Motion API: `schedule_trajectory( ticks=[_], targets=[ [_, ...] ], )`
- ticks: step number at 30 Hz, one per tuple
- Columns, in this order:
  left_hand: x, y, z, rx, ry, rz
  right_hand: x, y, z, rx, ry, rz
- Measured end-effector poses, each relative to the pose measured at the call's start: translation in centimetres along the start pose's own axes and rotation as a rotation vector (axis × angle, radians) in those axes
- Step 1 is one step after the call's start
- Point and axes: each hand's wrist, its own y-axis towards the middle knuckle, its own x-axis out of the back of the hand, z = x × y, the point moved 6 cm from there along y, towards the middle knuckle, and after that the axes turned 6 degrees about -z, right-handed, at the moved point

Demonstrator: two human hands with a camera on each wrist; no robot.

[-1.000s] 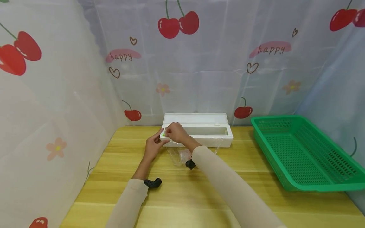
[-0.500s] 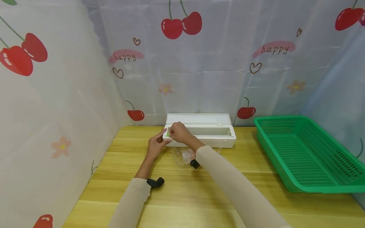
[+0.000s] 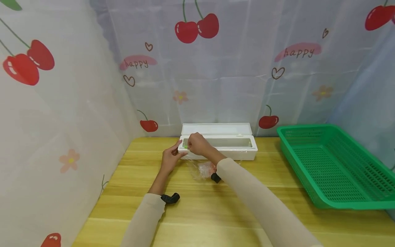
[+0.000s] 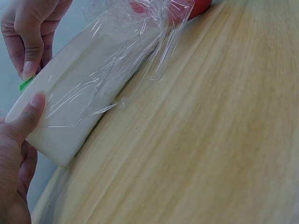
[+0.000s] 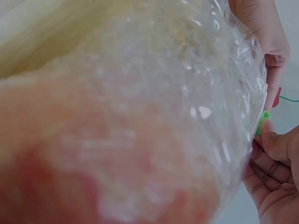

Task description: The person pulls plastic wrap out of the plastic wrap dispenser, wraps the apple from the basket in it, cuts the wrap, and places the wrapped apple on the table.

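Note:
A long white cling film dispenser [image 3: 226, 154] stands at the back of the table, its lid raised. My left hand [image 3: 170, 157] grips its left end, thumb on the front face and fingers behind. Near that end, my right hand [image 3: 199, 144] pinches a small green slide cutter [image 4: 25, 84] on the box's edge. Clear cling film [image 4: 98, 84] hangs over the front face and bunches on the table. Inside the film is a red and yellowish round fruit [image 5: 140, 168], apparently an apple, blurred and close in the right wrist view; my right forearm partly covers it in the head view.
A green perforated plastic basket [image 3: 342, 171] stands on the right side of the wooden table [image 3: 197, 212]. Behind and to the left hang sheets printed with cherries [image 3: 197, 85], close behind the dispenser's lid.
My right hand and the green cutter have slid a little to the right along the box's edge. The left hand keeps its grip on the end. The head view has shifted slightly.

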Motion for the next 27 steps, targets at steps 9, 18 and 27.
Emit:
schedule_trajectory(
  ticks=[9, 18, 27],
  targets=[
    [0.0, -0.1, -0.3, -0.017, -0.004, 0.007, 0.0, 0.0, -0.2, -0.017, 0.003, 0.027],
    [0.0, 0.0, 0.0, -0.018, 0.017, 0.017, 0.0, -0.1, -0.7, -0.042, -0.017, 0.051],
    [-0.2, 0.2, -0.4, -0.027, 0.040, 0.012, 1.3, -1.3, -1.5, 0.021, -0.016, 0.018]
  ],
)
